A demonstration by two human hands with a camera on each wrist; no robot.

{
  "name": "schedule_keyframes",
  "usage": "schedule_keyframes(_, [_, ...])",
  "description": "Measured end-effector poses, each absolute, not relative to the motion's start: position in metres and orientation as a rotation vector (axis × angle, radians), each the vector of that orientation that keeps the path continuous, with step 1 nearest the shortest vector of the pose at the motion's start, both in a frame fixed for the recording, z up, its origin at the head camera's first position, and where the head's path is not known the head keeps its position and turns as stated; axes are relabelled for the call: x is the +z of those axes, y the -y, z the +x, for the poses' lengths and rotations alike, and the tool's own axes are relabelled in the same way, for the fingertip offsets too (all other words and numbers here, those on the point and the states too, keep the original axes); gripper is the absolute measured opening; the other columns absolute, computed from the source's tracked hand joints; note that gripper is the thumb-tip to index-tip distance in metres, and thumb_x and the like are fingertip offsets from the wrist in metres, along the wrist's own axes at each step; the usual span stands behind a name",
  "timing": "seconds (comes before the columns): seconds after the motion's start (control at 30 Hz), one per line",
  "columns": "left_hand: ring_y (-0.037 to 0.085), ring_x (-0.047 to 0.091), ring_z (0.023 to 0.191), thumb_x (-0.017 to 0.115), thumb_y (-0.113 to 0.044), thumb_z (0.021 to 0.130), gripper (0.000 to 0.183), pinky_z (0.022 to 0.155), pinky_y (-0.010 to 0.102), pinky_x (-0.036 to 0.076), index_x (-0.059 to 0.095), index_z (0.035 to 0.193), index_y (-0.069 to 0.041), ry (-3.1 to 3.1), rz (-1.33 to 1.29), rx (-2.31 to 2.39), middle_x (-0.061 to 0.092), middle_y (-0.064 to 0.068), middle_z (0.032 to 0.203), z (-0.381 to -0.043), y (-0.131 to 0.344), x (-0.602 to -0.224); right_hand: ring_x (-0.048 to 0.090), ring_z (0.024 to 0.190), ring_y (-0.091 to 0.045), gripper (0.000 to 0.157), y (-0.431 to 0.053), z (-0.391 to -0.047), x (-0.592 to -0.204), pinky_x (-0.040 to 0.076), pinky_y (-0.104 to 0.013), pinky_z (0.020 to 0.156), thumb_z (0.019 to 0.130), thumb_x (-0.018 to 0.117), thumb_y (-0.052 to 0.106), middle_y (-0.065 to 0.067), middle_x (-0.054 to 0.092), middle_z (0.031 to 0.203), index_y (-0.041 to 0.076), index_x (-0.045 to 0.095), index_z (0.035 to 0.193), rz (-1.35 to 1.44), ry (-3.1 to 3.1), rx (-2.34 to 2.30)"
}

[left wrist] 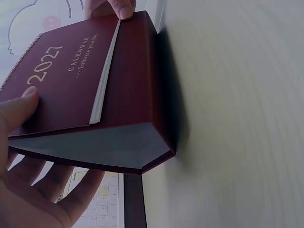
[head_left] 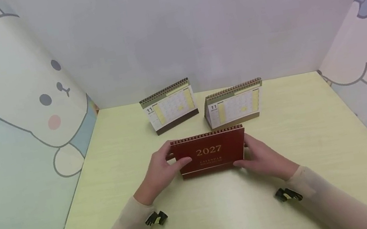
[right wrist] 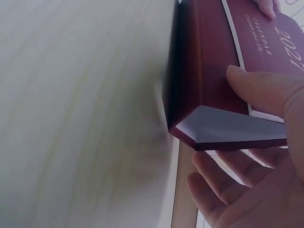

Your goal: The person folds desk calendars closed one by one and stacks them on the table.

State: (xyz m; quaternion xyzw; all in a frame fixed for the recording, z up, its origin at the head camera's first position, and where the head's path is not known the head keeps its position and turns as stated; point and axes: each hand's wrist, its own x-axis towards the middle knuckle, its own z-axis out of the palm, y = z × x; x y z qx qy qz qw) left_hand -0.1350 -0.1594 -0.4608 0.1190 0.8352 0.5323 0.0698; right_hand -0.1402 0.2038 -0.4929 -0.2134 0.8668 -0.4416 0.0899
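Observation:
A dark red desk calendar [head_left: 210, 142] with "2027" in gold stands tent-shaped between my hands, its spiral binding on top. My left hand [head_left: 163, 170] grips its left end, thumb on the front cover and fingers behind. At the right end, my right hand [head_left: 265, 157] holds it with the thumb low on the front. Both wrist views show the folded stand's hollow side, as on the calendar [left wrist: 128, 85] seen from the left and the calendar [right wrist: 213, 61] seen from the right. Whether its base touches the table cannot be made out.
Behind it stand two more desk calendars with "11" pages, the left one [head_left: 171, 106] tilted and the right one [head_left: 234, 106] just behind the red calendar. The pale yellow table [head_left: 215, 214] meets a plain wall [head_left: 198, 31] at the back. Cartoon-printed panels [head_left: 13, 98] flank it.

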Motion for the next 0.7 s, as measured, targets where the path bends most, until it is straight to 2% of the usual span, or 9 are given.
schedule_keyframes(0.27, [0.03,0.083,0.133,0.092,-0.026,0.106,0.044,0.118,0.054,0.068,0.071,0.144,-0.015,-2.583,0.345,1.63,0.087,0.007,0.138,-0.1349,0.158,-0.4574,0.069,0.155,-0.039,0.072,-0.201,-0.1395,-0.4882,0.057,-0.067,0.128,0.104,0.089,0.004,-0.007,0.077,0.157,0.015,0.053,0.166,-0.633,-2.647,-1.33])
schedule_keyframes(0.43, [0.031,0.084,0.13,0.092,-0.023,0.106,0.044,0.11,0.047,0.072,0.072,0.143,-0.012,-2.611,0.344,1.645,0.087,0.01,0.138,-0.1339,0.1561,-0.4543,0.078,0.135,-0.029,0.066,-0.1995,-0.1384,-0.4863,0.065,-0.059,0.115,0.105,0.089,0.004,-0.004,0.082,0.148,0.015,0.057,0.161,-0.643,-2.712,-1.303])
schedule_keyframes(0.7, [0.033,0.086,0.123,0.092,-0.02,0.105,0.041,0.096,0.034,0.075,0.075,0.141,-0.008,-2.653,0.396,1.684,0.088,0.014,0.134,-0.133,0.1525,-0.4519,0.075,0.111,-0.017,0.055,-0.1999,-0.1343,-0.4845,0.066,-0.041,0.1,0.105,0.09,0.007,-0.004,0.086,0.136,0.011,0.064,0.153,-0.657,-2.792,-1.294])
